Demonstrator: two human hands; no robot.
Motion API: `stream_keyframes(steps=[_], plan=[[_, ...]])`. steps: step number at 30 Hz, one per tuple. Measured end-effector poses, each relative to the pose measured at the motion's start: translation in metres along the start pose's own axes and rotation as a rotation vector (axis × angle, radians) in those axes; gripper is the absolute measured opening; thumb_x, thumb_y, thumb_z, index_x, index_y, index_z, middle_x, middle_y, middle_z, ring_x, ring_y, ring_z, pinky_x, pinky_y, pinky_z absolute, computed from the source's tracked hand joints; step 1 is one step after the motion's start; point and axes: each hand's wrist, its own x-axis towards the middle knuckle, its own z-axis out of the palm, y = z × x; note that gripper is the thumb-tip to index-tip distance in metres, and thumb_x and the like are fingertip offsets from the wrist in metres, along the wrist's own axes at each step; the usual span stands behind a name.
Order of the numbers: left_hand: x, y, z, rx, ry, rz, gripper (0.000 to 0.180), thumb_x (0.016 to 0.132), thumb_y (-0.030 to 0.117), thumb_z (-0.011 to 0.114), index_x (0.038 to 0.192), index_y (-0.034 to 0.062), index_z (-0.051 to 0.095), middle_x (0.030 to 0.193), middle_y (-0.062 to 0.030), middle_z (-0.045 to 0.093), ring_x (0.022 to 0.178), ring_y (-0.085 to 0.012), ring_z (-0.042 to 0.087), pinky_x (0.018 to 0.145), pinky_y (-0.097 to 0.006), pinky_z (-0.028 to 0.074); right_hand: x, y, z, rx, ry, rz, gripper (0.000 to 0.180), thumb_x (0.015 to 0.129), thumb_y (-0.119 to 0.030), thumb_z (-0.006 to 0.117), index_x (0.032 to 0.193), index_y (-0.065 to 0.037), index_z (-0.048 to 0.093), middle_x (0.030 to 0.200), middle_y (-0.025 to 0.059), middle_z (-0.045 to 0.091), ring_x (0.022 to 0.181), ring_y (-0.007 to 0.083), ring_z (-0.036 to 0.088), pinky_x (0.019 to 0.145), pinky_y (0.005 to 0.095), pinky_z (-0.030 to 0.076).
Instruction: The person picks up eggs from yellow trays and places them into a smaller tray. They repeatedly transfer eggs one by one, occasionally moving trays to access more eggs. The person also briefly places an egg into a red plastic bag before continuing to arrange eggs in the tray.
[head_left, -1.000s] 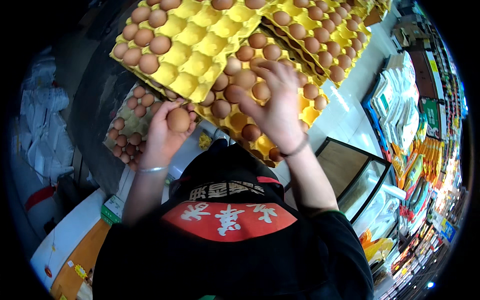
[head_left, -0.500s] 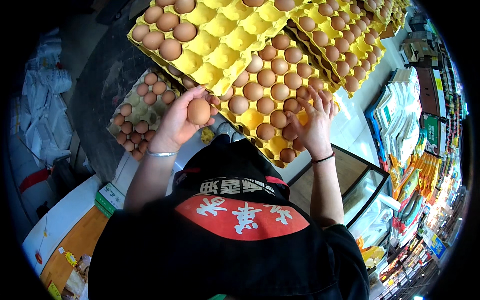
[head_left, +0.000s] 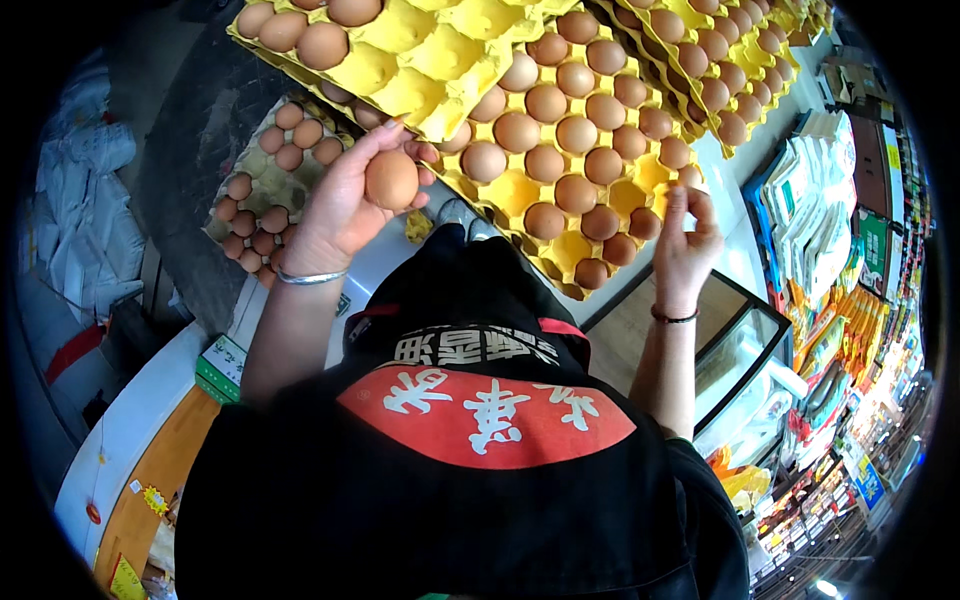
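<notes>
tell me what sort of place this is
Probably a grocery shop or supermarket: yellow trays hold many brown eggs, and orange packets and a stack of white packages show at the right.

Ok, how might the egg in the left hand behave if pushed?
Probably apt to roll: the egg is rounded, with no flat side showing. Likely fragile, being in a bare shell. Perhaps slippery too, as its surface looks smooth.
</notes>
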Motion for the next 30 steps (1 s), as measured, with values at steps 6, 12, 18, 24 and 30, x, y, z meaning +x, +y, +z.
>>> stream_keyframes(steps=[6, 12, 18, 24, 30], plan=[[-0.004, 0.0, 0.013, 0.014, 0.079, 0.028, 0.032, 0.098, 0.035, 0.05, 0.114, 0.0076, 0.055, 0.097, -0.0056, 0.062, 0.082, -0.0134, 0.06, 0.064, -0.026, 0.051, 0.003, 0.035, -0.043, -0.046, 0.139, 0.136, 0.016, 0.095, -0.013, 0.059, 0.101, -0.002, 0.069, 0.086, 0.0022, 0.069, 0.077, 0.0062, 0.06, 0.067, 0.0203, 0.048], [-0.005, 0.0, 0.018, -0.014, 0.097, 0.031, 0.027, 0.098, 0.033, 0.052, 0.108, 0.0084, 0.056, 0.096, -0.006, 0.062, 0.08, -0.0143, 0.061, 0.062, -0.026, 0.052, -0.003, 0.022, -0.033, 0.074, 0.101, 0.12, 0.016, 0.094, -0.013, 0.06, 0.101, -0.002, 0.069, 0.085, 0.0032, 0.069, 0.078, 0.0068, 0.061, 0.069, 0.0211, 0.049], [-0.007, -0.006, 0.019, -0.019, 0.13, 0.045, 0.03, 0.096, 0.034, 0.054, 0.109, 0.0067, 0.058, 0.091, -0.0056, 0.063, 0.076, -0.0144, 0.061, 0.06, -0.026, 0.051, 0.009, -0.019, 0.014, 0.176, -0.028, -0.054, 0.005, 0.089, -0.005, 0.064, 0.09, 0.0, 0.065, 0.083, 0.0036, 0.064, 0.079, 0.0104, 0.058, 0.076, 0.0254, 0.048], [-0.005, -0.007, 0.015, -0.041, 0.105, 0.057, 0.028, 0.096, 0.032, 0.054, 0.11, 0.0077, 0.056, 0.092, -0.0059, 0.063, 0.078, -0.0159, 0.062, 0.062, -0.028, 0.05, 0.033, -0.104, 0.077, 0.228, -0.205, -0.38, 0.019, 0.081, -0.01, 0.071, 0.096, -0.001, 0.063, 0.088, 0.0114, 0.062, 0.076, 0.0238, 0.061, 0.071, 0.0338, 0.05], [-0.001, -0.011, 0.009, -0.052, 0.085, 0.04, 0.028, 0.097, 0.032, 0.051, 0.111, 0.0077, 0.055, 0.092, -0.0047, 0.062, 0.078, -0.0158, 0.062, 0.063, -0.028, 0.051, 0.123, -0.126, 0.124, -0.124, 0.132, -0.533, 0.059, 0.079, -0.025, 0.07, 0.126, 0.002, 0.048, 0.115, 0.022, 0.05, 0.106, 0.0395, 0.051, 0.088, 0.0447, 0.046]])
